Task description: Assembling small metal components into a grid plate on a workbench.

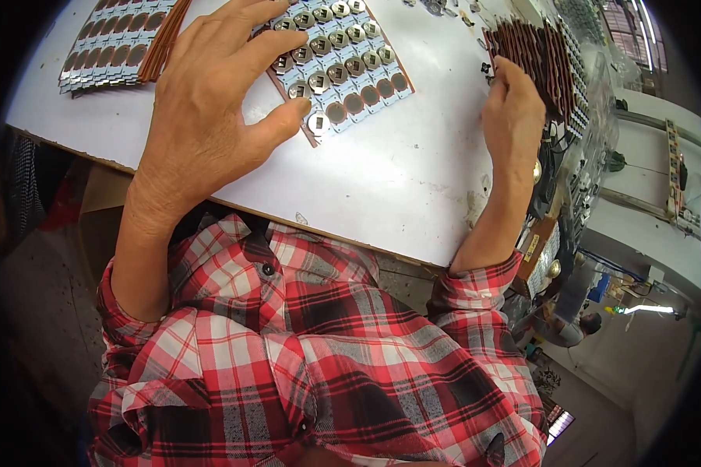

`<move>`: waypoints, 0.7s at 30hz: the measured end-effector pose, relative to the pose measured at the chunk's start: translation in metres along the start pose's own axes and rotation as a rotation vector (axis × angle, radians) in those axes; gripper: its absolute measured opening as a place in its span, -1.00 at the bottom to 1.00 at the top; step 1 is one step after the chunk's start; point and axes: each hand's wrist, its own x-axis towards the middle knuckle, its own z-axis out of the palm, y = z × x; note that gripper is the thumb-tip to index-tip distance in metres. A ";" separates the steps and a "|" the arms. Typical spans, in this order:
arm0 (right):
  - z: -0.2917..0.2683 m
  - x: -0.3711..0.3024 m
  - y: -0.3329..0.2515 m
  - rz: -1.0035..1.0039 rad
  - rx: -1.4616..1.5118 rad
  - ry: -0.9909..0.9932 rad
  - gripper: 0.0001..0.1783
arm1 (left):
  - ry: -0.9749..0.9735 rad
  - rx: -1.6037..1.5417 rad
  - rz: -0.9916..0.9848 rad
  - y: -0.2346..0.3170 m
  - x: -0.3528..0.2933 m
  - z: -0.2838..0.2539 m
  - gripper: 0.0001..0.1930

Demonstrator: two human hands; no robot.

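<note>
Looks well along with the blue panel (360, 117), set back from the front edge of the white counter (413, 171) between the left stack (101, 58) and the right stack (533, 62) of boards. Bears silver clips (336, 74) across the far rows, as far as visible (partly hidden behind the left fingers), plus one at the near left corner. Leaves five round dark pads (369, 95) bare along the near row, probably still to be filled. Spans the panel's left edge with the left hand (210, 97), thumb and forefinger wide apart, thumb at the corner clips; cannot tell whether pressing. Near the counter's right edge, beside the right stack, curls the right hand's (516, 109) fingers nearly together; cannot tell whether gripping anything.
</note>
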 end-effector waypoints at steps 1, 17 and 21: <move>0.003 -0.001 0.005 -0.127 -0.159 0.014 -0.76 | 0.000 0.000 0.003 -0.001 -0.001 0.000 -0.45; -0.020 0.007 -0.021 0.451 0.546 -0.206 -0.79 | -0.026 -0.012 -0.001 -0.001 -0.001 0.001 -0.45; -0.034 0.011 -0.016 0.580 0.423 -0.082 -0.79 | -0.027 -0.046 -0.020 -0.001 -0.003 -0.001 -0.45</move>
